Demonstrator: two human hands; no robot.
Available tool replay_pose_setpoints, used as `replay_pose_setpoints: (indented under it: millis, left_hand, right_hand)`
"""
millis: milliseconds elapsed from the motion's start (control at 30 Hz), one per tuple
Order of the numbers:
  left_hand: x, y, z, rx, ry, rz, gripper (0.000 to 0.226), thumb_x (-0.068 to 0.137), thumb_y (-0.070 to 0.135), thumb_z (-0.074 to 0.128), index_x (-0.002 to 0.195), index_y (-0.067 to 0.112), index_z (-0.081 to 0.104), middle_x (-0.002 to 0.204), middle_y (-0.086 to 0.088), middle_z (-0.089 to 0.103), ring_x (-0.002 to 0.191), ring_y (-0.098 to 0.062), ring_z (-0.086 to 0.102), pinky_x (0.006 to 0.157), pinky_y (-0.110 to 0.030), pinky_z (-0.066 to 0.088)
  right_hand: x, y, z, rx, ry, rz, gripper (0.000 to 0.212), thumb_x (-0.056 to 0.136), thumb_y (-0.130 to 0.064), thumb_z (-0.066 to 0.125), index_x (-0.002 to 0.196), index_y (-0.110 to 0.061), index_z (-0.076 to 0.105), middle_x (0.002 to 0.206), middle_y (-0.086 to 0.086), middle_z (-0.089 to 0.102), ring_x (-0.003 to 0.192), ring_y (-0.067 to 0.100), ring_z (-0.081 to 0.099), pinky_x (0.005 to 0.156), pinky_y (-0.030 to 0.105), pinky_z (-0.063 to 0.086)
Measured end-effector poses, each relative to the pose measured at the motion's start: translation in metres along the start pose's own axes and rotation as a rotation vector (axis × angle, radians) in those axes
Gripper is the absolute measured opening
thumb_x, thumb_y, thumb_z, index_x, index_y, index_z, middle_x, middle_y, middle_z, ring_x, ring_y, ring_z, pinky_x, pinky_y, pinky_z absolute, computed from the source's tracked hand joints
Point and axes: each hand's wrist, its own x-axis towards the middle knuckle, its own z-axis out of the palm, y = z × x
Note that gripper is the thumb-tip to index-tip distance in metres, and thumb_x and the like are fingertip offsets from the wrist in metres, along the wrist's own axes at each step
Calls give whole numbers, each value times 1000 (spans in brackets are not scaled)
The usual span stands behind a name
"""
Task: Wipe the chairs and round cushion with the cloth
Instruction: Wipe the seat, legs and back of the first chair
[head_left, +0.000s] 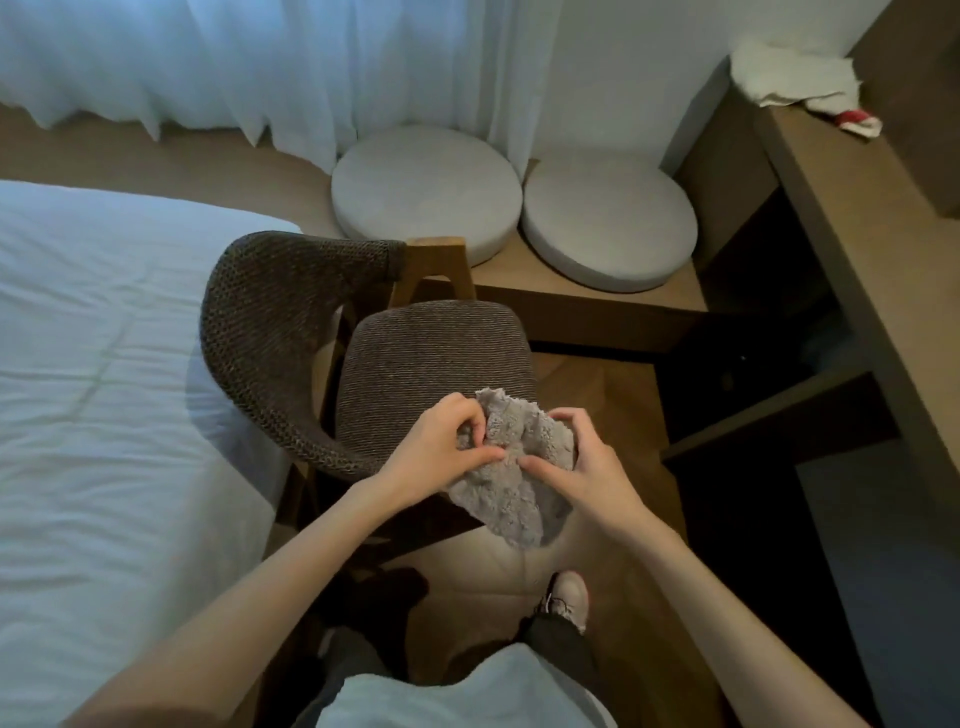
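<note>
Left hand (441, 441) and right hand (582, 462) pinch the bunched cloth (511, 478), fingers (467, 410) curled into it, over the chair (415, 364) seat's near edge. The round cushions (426, 187) lie well beyond them. Wadded so, the cloth may wipe patchily or, if the grip is as light as it looks, drop to the floor (597, 374).

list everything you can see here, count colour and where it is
chair: 1, dark brown woven, wooden legs, centre, beside the bed
round cushions: 2, pale grey, side by side on the ledge beyond the chair
cloth: 1, grey, fluffy, held over the chair seat's near corner
bed: 1, white sheet, left
curtain: 1, white, sheer, along the far wall
ledge: 1, light wood, under the cushions
desk: 1, brown wood, right side
towel: 1, white, crumpled on the desk's far end
shoe: 1, pale, on the floor below the cloth
left grip: 1, bare, pinching the cloth
right grip: 1, bare, pinching the cloth
</note>
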Motion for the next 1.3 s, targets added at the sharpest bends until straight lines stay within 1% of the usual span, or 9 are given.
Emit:
replay_pose_setpoints:
  millis: [133, 267, 367, 467, 700, 867, 967, 1167, 1300]
  left_hand:
    - [41, 21, 39, -65, 123, -106, 30, 79, 19, 76, 70, 27, 48, 81, 8, 50, 78, 2, 47, 71, -10, 35]
    - [62, 36, 72, -149, 284, -258, 32, 84, 19, 71, 67, 28, 45, 80, 7, 50, 79, 3, 48, 70, -10, 34]
    - [69, 42, 92, -179, 333, -358, 29, 86, 17, 69, 68, 24, 47, 81, 4, 50, 82, -7, 49, 74, -19, 36]
    - [77, 41, 114, -209, 424, -458, 26, 87, 13, 67, 70, 21, 50, 83, 3, 50, 82, -6, 48, 74, -21, 35]
    - [112, 12, 143, -251, 618, -703, 24, 88, 9, 64, 73, 24, 52, 100, -5, 54, 92, -6, 49, 91, -26, 37]
    - [179, 5, 126, -320, 680, -717, 14, 90, 6, 62, 83, 18, 56, 108, -8, 49, 103, -15, 50, 94, -29, 38]
    - [246, 10, 100, -339, 712, -681, 13, 90, 4, 61, 87, 16, 57, 112, -7, 49, 110, -13, 48, 98, -23, 35]
    - [343, 21, 46, -241, 805, -619, 24, 91, 2, 57, 114, 5, 60, 123, -12, 48, 110, -8, 43, 92, -6, 24]
    - [370, 20, 28, -259, 885, -670, 33, 91, 2, 57, 123, 8, 57, 112, -8, 47, 103, -15, 46, 84, -11, 30]
  right_hand:
    - [34, 50, -73, -156, -152, -59, 31, 73, -59, 72, 79, -30, 65, 85, -9, 63, 84, 3, 56, 72, 35, 50]
    - [71, 85, -137, -456, -358, -152, 30, 72, -58, 72, 75, -33, 56, 110, -17, 47, 108, 6, 39, 88, 26, 39]
    - [100, 101, -159, -492, -439, -151, 22, 83, -44, 69, 82, -28, 54, 89, -11, 63, 82, 10, 60, 66, 26, 49]
    - [135, 110, -162, -563, -441, -194, 17, 89, -38, 63, 89, -30, 49, 74, -8, 61, 66, 7, 59, 51, 17, 43]
    - [228, 115, -154, -532, -569, -223, 15, 90, -37, 61, 88, -33, 47, 78, -10, 60, 69, 6, 59, 60, 26, 51]
    - [299, 91, -173, -464, -643, -214, 24, 86, -39, 65, 88, -17, 54, 79, -2, 67, 70, 12, 64, 63, 36, 52]
    - [342, 74, -195, -414, -585, -203, 23, 85, -42, 64, 85, -21, 54, 78, -1, 66, 69, 12, 62, 60, 35, 49]
    - [438, 46, -213, -237, -462, -251, 16, 85, -32, 65, 84, -30, 49, 80, -11, 60, 67, -6, 57, 59, 16, 43]
    - [504, 23, -196, -244, -562, -340, 5, 88, -38, 62, 89, -33, 63, 81, -21, 63, 74, -3, 57, 69, 25, 45]
